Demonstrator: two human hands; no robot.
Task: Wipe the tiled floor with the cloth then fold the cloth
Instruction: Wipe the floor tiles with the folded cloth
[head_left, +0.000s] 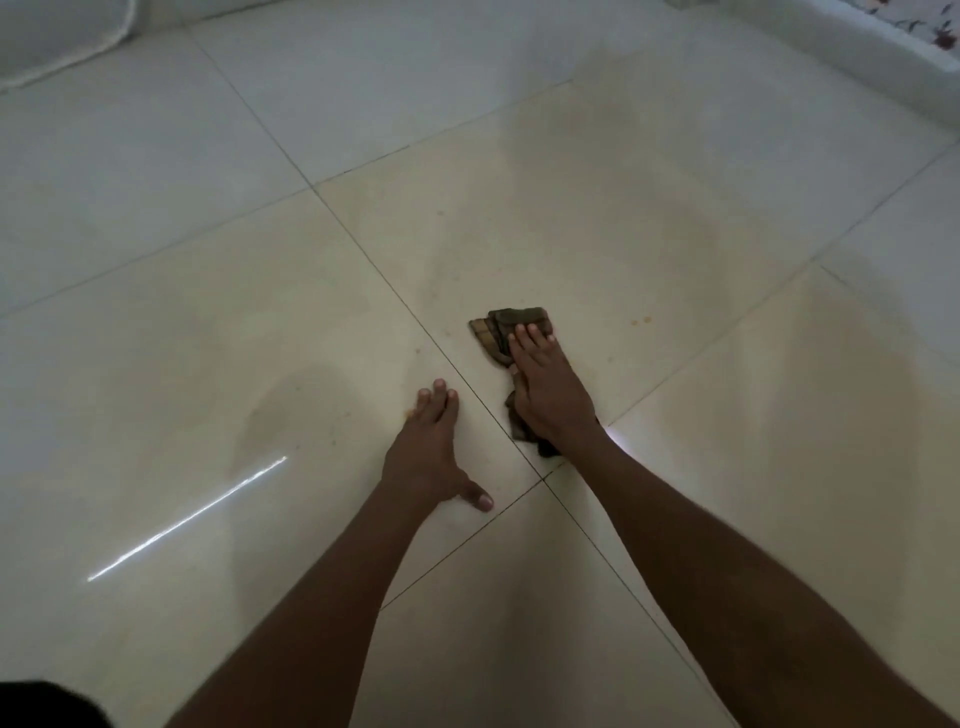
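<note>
Head view, looking steeply down, seemingly close above tiled floor (649, 218)

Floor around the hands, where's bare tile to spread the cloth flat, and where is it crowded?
Bare tile lies ahead of the cloth, up to the white ledge, and left of the left hand, toward the light streak. It is crowded where the grout lines cross: the left hand lies flat there and the right hand presses the cloth.

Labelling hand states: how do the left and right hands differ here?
The left hand lies flat on the bare glossy cream tiled floor; the right hand presses the bunched brown checked cloth. The left hand's thumb is splayed; the right hand's is hidden. Both have straight fingers, palms down.
</note>
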